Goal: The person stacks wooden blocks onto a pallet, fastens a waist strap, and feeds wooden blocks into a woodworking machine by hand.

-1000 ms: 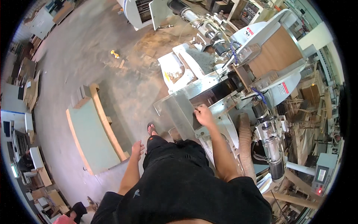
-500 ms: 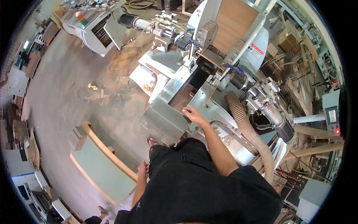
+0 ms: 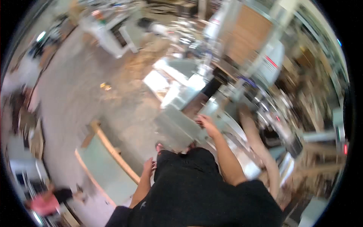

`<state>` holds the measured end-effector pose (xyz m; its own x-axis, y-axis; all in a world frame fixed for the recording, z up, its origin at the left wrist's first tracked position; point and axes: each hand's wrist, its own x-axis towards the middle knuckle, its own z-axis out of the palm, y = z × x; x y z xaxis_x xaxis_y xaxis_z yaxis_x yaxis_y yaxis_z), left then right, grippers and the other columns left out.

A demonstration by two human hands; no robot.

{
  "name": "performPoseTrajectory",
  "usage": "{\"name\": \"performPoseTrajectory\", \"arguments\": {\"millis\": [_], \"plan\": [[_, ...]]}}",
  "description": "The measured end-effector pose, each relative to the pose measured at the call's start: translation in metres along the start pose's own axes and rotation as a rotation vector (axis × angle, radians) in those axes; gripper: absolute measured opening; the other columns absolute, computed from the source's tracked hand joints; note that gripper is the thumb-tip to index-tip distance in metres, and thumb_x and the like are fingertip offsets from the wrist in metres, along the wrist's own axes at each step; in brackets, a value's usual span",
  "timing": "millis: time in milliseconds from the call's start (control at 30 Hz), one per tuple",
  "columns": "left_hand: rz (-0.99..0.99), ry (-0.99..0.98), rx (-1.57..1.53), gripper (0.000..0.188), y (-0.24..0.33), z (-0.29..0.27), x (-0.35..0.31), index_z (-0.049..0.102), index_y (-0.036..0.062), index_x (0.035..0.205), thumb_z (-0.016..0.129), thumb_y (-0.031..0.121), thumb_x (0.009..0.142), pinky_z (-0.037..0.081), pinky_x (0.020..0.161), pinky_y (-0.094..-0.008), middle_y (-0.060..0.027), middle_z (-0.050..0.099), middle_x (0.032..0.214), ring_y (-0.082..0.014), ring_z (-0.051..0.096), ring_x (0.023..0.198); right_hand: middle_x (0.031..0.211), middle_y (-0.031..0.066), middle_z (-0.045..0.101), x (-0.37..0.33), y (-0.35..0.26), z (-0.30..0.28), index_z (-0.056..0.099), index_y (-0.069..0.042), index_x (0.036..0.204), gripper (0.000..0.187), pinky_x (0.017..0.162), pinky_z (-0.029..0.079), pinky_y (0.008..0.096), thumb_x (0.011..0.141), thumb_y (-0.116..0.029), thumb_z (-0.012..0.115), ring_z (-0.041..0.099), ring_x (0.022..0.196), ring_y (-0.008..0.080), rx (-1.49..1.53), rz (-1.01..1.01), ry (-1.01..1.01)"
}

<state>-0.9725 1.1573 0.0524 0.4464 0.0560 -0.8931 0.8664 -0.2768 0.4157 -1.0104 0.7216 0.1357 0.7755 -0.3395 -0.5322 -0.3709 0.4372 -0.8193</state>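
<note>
My right hand [image 3: 205, 123] reaches forward to the woodworking machine, at the edge of its grey sheet-metal cover [image 3: 177, 123]. Its fingers look loosely bent and apart, with no object visible in them; blur hides whether they touch the metal. My left hand [image 3: 149, 165] hangs low beside my left thigh, its fingers slightly apart and holding nothing. The machine [image 3: 206, 90] stands in front of me, with an upright brown wooden panel [image 3: 245, 34] between its white guards. To my left lies a long pale-green panel [image 3: 107, 170] with a curved wooden edge.
A ribbed beige hose [image 3: 261, 151] curves down on my right. Stacked timber and scrap [image 3: 314, 79] fill the far right. A white cabinet [image 3: 107, 39] stands at the far left. A small yellow object [image 3: 106, 86] lies on the floor. Another person in pink [image 3: 45, 204] appears at lower left.
The view has swung and blurred, moving the scene rightward in the picture. My hands keep much the same places. A person in pink now shows more fully at lower left.
</note>
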Motion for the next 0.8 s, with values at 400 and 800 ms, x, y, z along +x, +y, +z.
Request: {"name": "performPoseTrajectory", "arguments": {"millis": [400,800], "plan": [[0.090,0.085,0.048,0.041,-0.016,0.017,-0.020,0.060,0.0057,0.104,0.056,0.042,0.086,0.040,0.049,-0.0315,-0.0060,0.058,0.091,-0.0160,0.055,0.070,0.093,0.0031,0.065,0.000,-0.002,-0.010,0.055,-0.005,0.114,0.037,0.058,0.037,0.0216,0.094,-0.035,0.050,0.054,0.074,0.0071,-0.059,-0.025,-0.023],[0.190,0.088,0.074,0.051,-0.078,0.026,0.019,0.065,-0.0053,0.087,0.058,0.045,0.081,0.044,0.050,-0.0383,-0.0154,0.061,0.075,-0.0239,0.057,0.061,0.090,0.0042,0.066,0.005,0.000,-0.015,0.054,-0.005,0.110,0.028,0.053,0.035,0.0194,0.094,-0.028,0.052,0.055,0.071,0.0073,-0.075,0.009,-0.014]]}}
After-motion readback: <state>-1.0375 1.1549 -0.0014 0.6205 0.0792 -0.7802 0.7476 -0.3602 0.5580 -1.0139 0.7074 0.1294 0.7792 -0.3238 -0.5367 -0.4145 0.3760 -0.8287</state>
